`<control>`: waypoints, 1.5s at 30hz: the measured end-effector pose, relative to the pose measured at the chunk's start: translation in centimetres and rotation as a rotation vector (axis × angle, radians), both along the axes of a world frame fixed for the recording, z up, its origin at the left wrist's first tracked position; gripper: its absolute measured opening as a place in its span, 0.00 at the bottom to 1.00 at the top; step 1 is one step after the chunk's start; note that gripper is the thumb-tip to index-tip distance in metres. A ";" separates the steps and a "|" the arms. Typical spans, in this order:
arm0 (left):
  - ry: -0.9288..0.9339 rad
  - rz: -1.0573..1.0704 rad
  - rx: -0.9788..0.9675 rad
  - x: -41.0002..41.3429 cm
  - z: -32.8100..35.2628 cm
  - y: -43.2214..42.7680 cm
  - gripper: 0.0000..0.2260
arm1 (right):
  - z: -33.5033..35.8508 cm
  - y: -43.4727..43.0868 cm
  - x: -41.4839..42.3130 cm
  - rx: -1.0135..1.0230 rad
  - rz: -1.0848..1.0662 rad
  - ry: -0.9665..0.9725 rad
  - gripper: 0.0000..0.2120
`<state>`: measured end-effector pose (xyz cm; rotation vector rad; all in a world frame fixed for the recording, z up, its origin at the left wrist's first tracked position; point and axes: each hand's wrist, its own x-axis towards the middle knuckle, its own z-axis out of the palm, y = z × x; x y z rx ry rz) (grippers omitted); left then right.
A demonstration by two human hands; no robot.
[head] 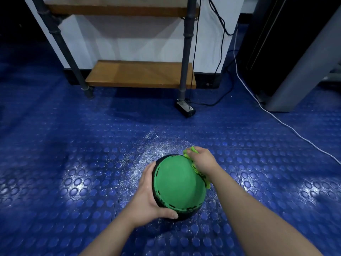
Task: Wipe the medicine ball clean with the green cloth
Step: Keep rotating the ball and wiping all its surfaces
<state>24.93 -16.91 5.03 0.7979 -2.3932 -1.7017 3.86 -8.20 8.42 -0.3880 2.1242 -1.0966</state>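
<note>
Green rubber with a black band and base makes up the medicine ball (180,183), which is set on the blue studded floor (73,145) low in the view, a little right of centre. The ball is gripped at its left side by the left hand (147,196): the fingers are wrapped round the black edge and the thumb is pressed against the lower front. A bright green cloth (207,183) is bunched against the ball's upper right edge and is held there by the right hand (201,160), whose fingers are curled over it; bits of cloth can be seen past the fingertips and below the wrist. Whether the palm touches the ball itself cannot be told.

White specks (147,145) are scattered on the floor round and behind the ball. Farther back, a shelf (138,74) of wooden boards on dark pipe legs is placed against a white wall. A small black box (185,108) is seen at the foot of its right leg, and a white cable (276,119) is laid across the floor at the right.
</note>
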 end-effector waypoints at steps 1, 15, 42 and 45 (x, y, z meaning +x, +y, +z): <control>-0.008 -0.016 0.027 0.0 0.1 -0.3 0.67 | -0.2 0.3 0.1 -0.020 -0.024 -0.012 0.15; -0.081 0.268 0.068 -1.1 2.0 0.8 0.69 | 2.6 3.0 4.9 -0.341 -0.029 0.411 0.18; -0.192 0.117 -0.132 -3.9 3.5 2.2 0.69 | 0.1 8.5 7.0 -0.114 0.001 0.555 0.16; -0.192 0.110 -0.153 -3.8 3.6 2.6 0.68 | 2.0 8.3 5.4 -0.161 -0.036 0.578 0.15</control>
